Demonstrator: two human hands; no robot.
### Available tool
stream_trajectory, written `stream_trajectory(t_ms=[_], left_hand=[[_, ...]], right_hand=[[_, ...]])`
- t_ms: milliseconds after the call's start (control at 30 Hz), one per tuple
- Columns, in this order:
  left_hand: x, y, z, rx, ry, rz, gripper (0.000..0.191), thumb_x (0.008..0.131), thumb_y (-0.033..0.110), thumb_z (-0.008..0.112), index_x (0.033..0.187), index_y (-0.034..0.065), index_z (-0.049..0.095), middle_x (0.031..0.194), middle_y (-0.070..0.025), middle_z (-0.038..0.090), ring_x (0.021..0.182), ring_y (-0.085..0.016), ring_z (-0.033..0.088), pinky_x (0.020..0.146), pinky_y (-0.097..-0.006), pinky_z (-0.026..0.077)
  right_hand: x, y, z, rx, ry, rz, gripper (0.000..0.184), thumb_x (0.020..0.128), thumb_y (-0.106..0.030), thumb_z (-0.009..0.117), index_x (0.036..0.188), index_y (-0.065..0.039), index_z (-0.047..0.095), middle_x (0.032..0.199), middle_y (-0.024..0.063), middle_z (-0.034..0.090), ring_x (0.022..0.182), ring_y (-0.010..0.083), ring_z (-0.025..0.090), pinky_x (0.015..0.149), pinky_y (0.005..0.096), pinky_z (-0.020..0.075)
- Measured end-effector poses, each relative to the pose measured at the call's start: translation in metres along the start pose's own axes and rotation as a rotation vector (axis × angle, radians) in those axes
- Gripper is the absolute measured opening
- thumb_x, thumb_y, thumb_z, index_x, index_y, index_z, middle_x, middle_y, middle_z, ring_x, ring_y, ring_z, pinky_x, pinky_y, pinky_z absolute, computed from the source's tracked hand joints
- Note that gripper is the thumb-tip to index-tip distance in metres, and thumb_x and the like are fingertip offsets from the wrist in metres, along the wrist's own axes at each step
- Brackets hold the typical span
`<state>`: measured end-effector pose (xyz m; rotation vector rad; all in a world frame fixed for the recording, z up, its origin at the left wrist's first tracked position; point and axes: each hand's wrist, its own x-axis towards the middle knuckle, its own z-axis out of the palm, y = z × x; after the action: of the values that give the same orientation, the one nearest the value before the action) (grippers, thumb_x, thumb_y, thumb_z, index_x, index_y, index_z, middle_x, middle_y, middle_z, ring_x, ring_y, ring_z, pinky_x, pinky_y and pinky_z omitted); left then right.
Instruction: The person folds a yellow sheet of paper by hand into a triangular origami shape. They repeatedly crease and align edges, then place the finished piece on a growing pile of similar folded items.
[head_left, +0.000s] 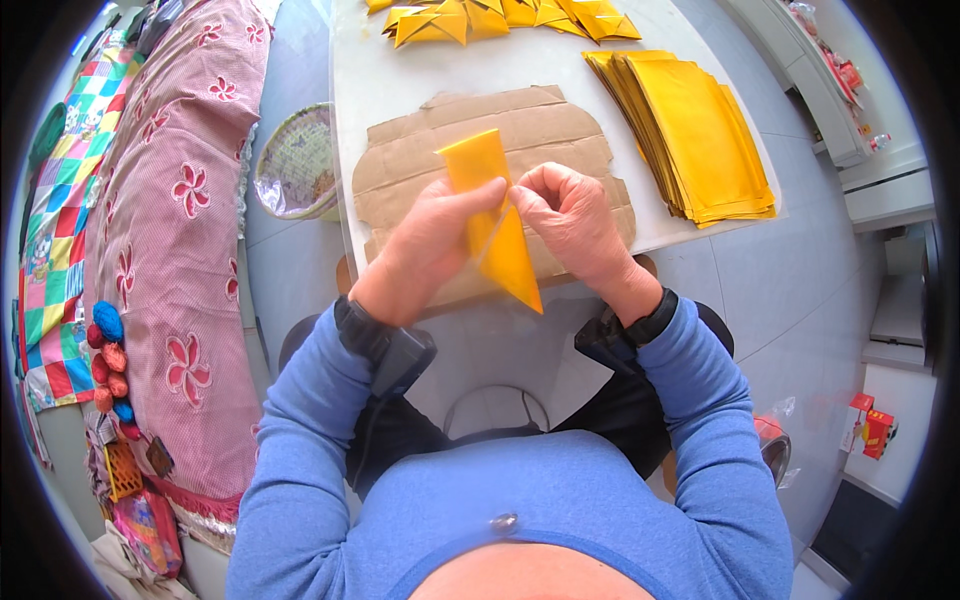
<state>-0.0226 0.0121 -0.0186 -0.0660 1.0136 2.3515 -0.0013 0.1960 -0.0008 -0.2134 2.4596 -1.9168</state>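
A strip of folded golden paper (495, 217) is held up over a flattened piece of brown cardboard (405, 165); its lower end comes to a point. My left hand (442, 232) grips the strip from the left, thumb across its face. At the strip's right edge, my right hand (566, 214) has thumb and forefinger pinched together; whether paper lies between them is hard to tell. A stack of flat golden paper sheets (690, 142) rests on the table's right side. Folded golden paper pieces (442, 22) lie in a pile at the far edge.
The white table (525, 67) has a transparent cover. Left of it stands a round patterned basket (300, 161) with a plastic liner. Beyond is a long surface under a pink flowered cloth (180, 225), with yarn balls (109, 322) near its left edge. White cabinets (892, 195) stand at right.
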Motion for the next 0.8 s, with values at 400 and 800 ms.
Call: stream_trajectory(t_ms=[400,800], left_hand=[[0.001,0.002,0.003,0.064,0.053,0.005,0.022,0.091,0.007,0.074,0.111,0.0026,0.067,0.101,-0.0068,0.071,0.092,-0.019,0.070,0.087,-0.0327,0.056],[-0.005,0.008,0.007,0.062,-0.023,-0.034,0.024,0.092,0.009,0.075,0.114,0.0042,0.067,0.102,-0.0055,0.071,0.092,-0.017,0.069,0.086,-0.0311,0.057]], right_hand=[[-0.001,0.003,0.007,-0.057,0.104,-0.118,0.014,0.096,-0.011,0.066,0.086,-0.001,0.064,0.073,-0.0001,0.059,0.066,0.0075,0.055,0.061,0.0241,0.0466],[0.010,0.005,-0.008,0.267,-0.176,0.166,0.019,0.102,-0.022,0.063,0.091,-0.006,0.063,0.075,-0.0030,0.057,0.064,0.0049,0.050,0.060,0.0211,0.0432]])
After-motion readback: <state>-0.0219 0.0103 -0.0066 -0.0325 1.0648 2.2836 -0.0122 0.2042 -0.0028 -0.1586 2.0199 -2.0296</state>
